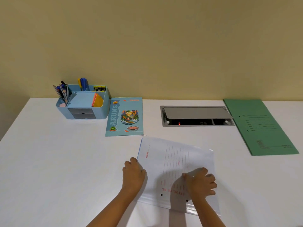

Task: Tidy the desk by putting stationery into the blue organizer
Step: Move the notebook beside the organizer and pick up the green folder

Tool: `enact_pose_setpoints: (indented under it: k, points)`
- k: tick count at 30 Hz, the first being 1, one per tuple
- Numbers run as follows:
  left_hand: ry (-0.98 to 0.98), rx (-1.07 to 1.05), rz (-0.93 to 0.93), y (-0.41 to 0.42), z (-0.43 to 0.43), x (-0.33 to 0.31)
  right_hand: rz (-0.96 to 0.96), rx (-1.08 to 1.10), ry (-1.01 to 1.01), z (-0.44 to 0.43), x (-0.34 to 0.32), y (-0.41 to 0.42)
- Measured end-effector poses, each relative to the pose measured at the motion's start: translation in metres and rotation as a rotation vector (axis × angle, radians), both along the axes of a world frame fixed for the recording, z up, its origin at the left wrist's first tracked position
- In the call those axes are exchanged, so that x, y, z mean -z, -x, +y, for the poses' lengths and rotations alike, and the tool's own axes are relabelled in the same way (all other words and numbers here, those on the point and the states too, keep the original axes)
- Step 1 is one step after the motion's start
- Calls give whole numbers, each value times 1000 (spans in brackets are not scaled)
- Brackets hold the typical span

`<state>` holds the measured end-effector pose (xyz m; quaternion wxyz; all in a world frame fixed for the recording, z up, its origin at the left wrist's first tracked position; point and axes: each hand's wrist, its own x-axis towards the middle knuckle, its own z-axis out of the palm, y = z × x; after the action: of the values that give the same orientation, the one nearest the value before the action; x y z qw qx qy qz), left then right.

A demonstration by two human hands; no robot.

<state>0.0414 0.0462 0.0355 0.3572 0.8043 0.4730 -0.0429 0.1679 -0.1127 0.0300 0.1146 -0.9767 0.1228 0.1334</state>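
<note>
The blue organizer [105, 102] stands at the back left of the white desk [49, 161]. It holds pens and pencils [63, 93], blue and yellow markers [83, 84], sticky notes [97, 100] and small clips. A white file folder [177, 163] with red print lies near the front, its top side lifted slightly. My left hand [133, 174] grips the folder's left edge. My right hand [200, 182] presses on the folder's lower right, fingers curled over it.
A blue notebook [125, 117] lies flat just right of the organizer. A grey cable hatch [195, 116] is set in the desk behind the folder. A green file folder [260, 126] lies at the far right. A yellow wall rises behind.
</note>
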Motion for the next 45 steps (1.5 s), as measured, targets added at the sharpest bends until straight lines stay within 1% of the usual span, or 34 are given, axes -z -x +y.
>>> enact_pose_setpoints:
  k: [2, 4, 7, 9, 11, 14, 18, 19, 21, 23, 25, 28, 30, 33, 35, 37, 40, 41, 45]
  points:
    - [19, -18, 0, 0, -3, -1, -4, -16, 12, -5, -1, 0]
    - [95, -90, -22, 0, -3, -1, -2, -33, 6, -9, -1, -2]
    - [339, -340, -153, 1, 6, 1, -1, -58, -8, -14, -2, -4]
    - [464, -433, -189, 3, 12, 3, -1, -74, -10, -18, -3, -5]
    - [500, -433, -207, 5, 16, 6, -8, -88, -23, -24, -2, -6]
    - [480, -391, -217, 7, 19, 5, -10, -100, -68, -32, 2, -7]
    - [561, -405, -359, 6, 19, 2, -45, -100, -190, -40, 6, -11]
    - [536, -426, -397, 3, 19, -3, -57, -98, -239, -41, 6, -13]
    - [394, -443, -456, -3, 18, -16, -103, -107, -359, -44, 4, -16]
    - [245, -438, -508, -12, 19, -33, -228, -179, -467, -46, -2, -20]
    - [151, -416, -596, -21, 24, -54, -381, -315, -569, -43, -14, -28]
    - [34, -380, -732, -32, 33, -92, -495, -467, -627, -31, -43, -45]
    - [-26, -353, -836, -36, 39, -115, -551, -511, -669, -21, -63, -54]
    - [-80, -289, -979, -37, 47, -143, -587, -556, -858, -9, -95, -59]
    - [-110, -243, -1048, -35, 51, -157, -657, -602, -886, -4, -110, -61]
    - [-141, -203, -1103, -34, 55, -170, -674, -645, -890, 2, -123, -62]
    - [-236, -123, -1146, -34, 59, -184, -621, -682, -887, 10, -137, -58]
    - [-283, -92, -1149, -34, 61, -188, -614, -672, -892, 12, -139, -56]
    - [-486, -16, -1149, -33, 68, -197, -570, -550, -1045, 18, -137, -47]
